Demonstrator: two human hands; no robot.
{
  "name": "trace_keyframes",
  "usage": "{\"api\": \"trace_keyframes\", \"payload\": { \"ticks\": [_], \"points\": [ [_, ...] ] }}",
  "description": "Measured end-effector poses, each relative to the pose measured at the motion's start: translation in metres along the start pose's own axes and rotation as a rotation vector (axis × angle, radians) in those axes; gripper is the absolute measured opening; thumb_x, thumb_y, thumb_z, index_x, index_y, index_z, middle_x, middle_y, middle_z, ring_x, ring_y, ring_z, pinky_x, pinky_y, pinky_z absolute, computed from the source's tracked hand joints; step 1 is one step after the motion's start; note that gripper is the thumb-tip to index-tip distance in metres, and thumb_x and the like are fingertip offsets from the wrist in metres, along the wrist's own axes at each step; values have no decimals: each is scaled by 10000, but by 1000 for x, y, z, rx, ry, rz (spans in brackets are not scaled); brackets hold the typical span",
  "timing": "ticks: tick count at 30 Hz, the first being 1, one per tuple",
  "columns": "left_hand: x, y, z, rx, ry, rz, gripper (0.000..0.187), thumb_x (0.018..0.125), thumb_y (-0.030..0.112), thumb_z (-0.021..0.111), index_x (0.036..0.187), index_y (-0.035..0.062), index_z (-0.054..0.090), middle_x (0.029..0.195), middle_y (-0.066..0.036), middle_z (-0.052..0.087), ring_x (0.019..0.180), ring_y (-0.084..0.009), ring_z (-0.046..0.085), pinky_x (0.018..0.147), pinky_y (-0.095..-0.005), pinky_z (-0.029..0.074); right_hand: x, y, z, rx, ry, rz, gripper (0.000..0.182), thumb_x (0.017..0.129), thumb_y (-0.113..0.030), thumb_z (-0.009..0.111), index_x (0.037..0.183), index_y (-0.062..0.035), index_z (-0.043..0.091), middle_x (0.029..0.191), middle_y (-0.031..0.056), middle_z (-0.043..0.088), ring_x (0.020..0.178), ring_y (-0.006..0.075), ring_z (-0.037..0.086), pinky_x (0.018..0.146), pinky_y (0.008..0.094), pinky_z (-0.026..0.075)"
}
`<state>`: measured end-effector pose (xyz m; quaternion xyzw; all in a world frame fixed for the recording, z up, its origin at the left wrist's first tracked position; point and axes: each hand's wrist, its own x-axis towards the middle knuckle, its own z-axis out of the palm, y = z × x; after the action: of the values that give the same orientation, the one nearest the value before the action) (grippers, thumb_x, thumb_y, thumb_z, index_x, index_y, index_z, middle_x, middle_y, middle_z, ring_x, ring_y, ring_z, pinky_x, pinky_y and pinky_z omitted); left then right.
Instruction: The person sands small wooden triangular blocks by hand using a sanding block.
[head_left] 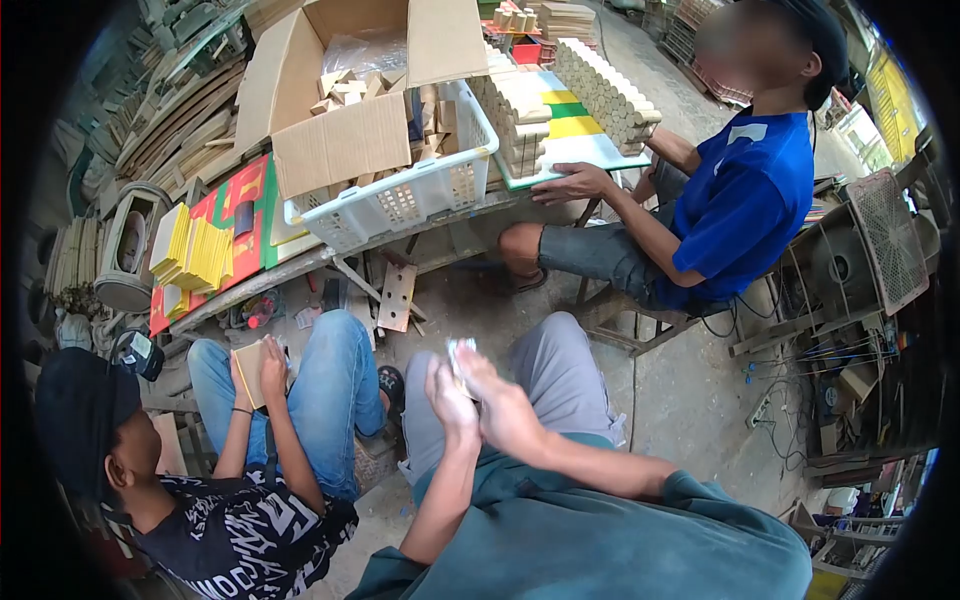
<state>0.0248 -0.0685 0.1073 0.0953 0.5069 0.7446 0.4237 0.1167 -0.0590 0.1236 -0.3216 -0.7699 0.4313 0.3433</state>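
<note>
Over my lap, my left hand (452, 402) and my right hand (492, 392) come together, one against the other. The fingers of both are closed. A crumpled whitish piece (461, 347), like a scrap of paper or cloth, pokes out at the top of my right hand. A small pale piece seems to sit between the palms. My fingers cover most of it, so its kind is hidden. Motion smears the right hand a little.
Ahead, a white plastic basket (345, 222) and a cardboard box (340, 145) hold wooden blocks. Stacked wooden pieces (600, 95) stand on a board before a co-worker in blue (745, 200). At left, another person (230, 520) holds a wooden piece (251, 375) near yellow-edged pieces (190, 250).
</note>
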Motion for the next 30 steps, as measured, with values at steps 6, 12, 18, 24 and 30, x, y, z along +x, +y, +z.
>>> {"api": "trace_keyframes", "payload": {
  "ticks": [6,12,18,24,30],
  "points": [
    [-9,-5,4,47,11,55,198,939,147,410,753,87,440,716,3,444,670,-89,470,622,-252,404,11,1,-6,-38,32,15,655,727,129,521,1368,47,415,1387,259,433,1332,348,396,1114,424,310],
    [-13,14,13,26,-67,57,217,977,188,385,807,74,457,769,-1,468,707,-73,458,643,-241,391,-2,-6,-11,-67,53,-42,656,741,97,566,1373,61,395,1380,259,443,1327,341,406,1125,421,287],
    [-3,20,13,229,-104,158,255,994,220,370,820,57,460,722,20,433,674,-55,405,592,-231,346,-19,-14,-6,-13,88,-63,550,763,89,597,1301,73,485,1354,259,480,1292,311,465,1093,354,337],
    [-13,29,16,159,-154,204,278,988,222,349,796,62,470,723,16,468,661,-50,436,575,-224,348,-17,-30,-12,-71,94,-73,585,734,184,565,1305,103,465,1339,278,487,1306,348,441,1082,360,341],
    [-20,23,6,192,-173,303,266,972,212,365,791,53,478,695,4,474,630,-64,436,580,-234,368,5,-28,-17,-71,99,-70,693,644,209,514,1320,59,477,1344,263,483,1317,360,419,1112,415,299]
  ]
}}
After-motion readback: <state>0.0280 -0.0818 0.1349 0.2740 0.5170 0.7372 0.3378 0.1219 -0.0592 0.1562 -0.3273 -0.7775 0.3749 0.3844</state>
